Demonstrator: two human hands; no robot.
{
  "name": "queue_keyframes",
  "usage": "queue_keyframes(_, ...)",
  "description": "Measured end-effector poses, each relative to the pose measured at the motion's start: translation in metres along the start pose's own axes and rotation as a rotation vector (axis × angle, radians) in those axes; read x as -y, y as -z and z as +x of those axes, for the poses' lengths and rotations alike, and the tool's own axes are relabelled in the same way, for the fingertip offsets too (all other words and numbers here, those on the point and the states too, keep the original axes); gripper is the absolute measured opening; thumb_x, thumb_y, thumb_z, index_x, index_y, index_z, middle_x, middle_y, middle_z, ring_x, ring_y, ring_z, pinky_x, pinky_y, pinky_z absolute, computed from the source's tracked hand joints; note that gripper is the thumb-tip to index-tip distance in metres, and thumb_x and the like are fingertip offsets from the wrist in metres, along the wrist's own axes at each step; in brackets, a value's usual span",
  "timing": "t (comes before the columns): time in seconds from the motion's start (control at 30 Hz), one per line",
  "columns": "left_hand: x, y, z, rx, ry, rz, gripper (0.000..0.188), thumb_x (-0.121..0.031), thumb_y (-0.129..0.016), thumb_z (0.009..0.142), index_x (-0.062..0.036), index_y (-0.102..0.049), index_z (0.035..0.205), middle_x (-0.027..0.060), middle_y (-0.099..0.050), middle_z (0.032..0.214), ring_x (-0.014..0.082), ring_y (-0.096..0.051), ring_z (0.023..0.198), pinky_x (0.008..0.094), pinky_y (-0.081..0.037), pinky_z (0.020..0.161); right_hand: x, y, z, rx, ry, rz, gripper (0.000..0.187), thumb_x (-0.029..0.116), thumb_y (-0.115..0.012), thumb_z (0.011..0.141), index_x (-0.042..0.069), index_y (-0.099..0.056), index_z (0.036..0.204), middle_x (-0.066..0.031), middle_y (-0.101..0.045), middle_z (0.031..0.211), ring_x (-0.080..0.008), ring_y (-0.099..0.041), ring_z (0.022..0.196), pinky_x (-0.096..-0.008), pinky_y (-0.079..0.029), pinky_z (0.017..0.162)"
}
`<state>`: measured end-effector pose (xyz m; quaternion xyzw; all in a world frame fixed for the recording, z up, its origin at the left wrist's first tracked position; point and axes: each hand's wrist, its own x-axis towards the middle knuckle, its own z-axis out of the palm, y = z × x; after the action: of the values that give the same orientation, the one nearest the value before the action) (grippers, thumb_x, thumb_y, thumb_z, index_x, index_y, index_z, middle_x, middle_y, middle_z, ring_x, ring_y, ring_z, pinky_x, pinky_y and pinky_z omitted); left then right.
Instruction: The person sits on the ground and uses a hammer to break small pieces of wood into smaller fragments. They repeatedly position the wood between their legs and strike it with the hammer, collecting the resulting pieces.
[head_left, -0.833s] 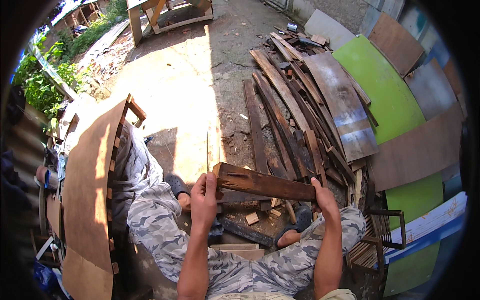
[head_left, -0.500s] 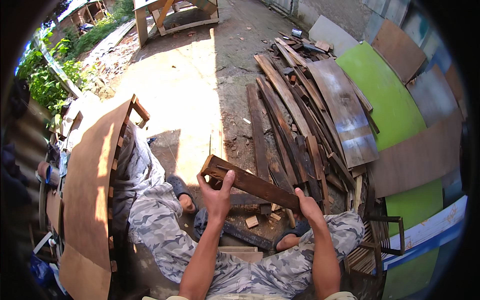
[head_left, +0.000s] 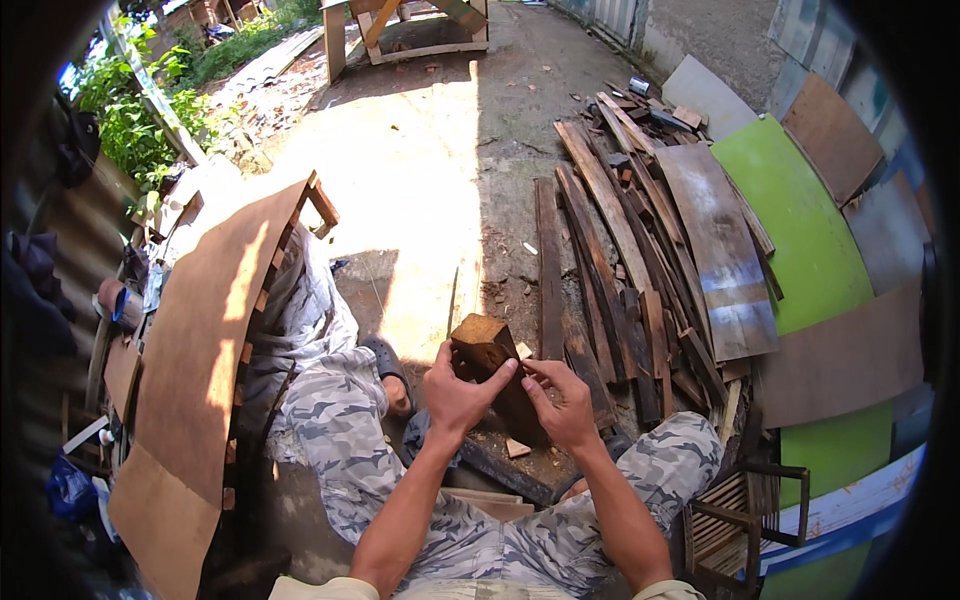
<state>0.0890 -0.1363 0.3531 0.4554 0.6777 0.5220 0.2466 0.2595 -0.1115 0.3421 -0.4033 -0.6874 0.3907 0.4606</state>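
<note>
A short, thick piece of dark brown wood [head_left: 518, 412] stands tilted between my knees, with its sawn end up and toward me. My left hand [head_left: 456, 396] is closed round its upper part, thumb along the near face. At the wood's right edge, just below the top, my right hand [head_left: 563, 403] has thumb and fingers drawn together in a pinch. Whatever lies between those fingertips is too small to make out. Behind the wood, its lower end hides part of the ground, where wood offcuts [head_left: 517, 448] lie by a dark bar [head_left: 500, 474].
To the left leans a large brown plywood panel [head_left: 195, 360] on a slatted frame. On the right are piled old planks [head_left: 605, 215], a green board [head_left: 790, 230] and stacked sheets. A small slatted wooden rack [head_left: 722, 510] is beside my right knee. A wooden structure [head_left: 425, 50] stands far ahead.
The wood has swung from lying crosswise to nearly upright, its end turned toward me. My right hand has left its far end and come up beside my left. The view has shifted left.
</note>
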Motion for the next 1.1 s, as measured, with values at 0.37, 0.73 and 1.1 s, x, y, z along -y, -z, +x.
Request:
queue_keyframes(0.37, 0.003, 0.01, -0.025, -0.052, -0.331, 0.132, 0.08, -0.035, -0.092, 0.069, 0.0054, -0.056, 0.128, 0.0155, -0.075, 0.096, 0.024, -0.075, 0.088, 0.033, -0.06, 0.076, 0.006, -0.012, -0.01, -0.098, 0.144, -0.028, 0.019, -0.005, -0.068, 0.086, -0.002, -0.07, 0.105, -0.0148, -0.07, 0.101, -0.0235, -0.071, 0.087, -0.0301, -0.056, 0.074)
queue_keyframes(0.73, -0.022, 0.024, -0.031, -0.037, -0.369, 0.272, 0.076, -0.034, -0.092, 0.07, 0.0044, -0.057, 0.125, 0.0145, -0.075, 0.095, 0.0218, -0.075, 0.087, 0.0322, -0.061, 0.076, 0.011, -0.016, -0.016, -0.123, 0.21, -0.039, 0.016, -0.002, -0.072, 0.084, -0.001, -0.07, 0.1, -0.0149, -0.07, 0.096, -0.0285, -0.071, 0.084, -0.0342, -0.056, 0.072)
queue_keyframes(1.1, 0.014, 0.01, -0.027, 0.067, -0.257, 0.133, 0.073, -0.035, -0.089, 0.073, 0.0028, -0.058, 0.126, 0.0147, -0.075, 0.095, 0.0239, -0.075, 0.085, 0.0334, -0.059, 0.075, -0.003, -0.02, -0.024, -0.036, -0.045, -0.067, 0.01, 0.003, -0.068, 0.09, -0.002, -0.064, 0.098, -0.0119, -0.064, 0.089, -0.0231, -0.064, 0.074, -0.0317, -0.052, 0.066)
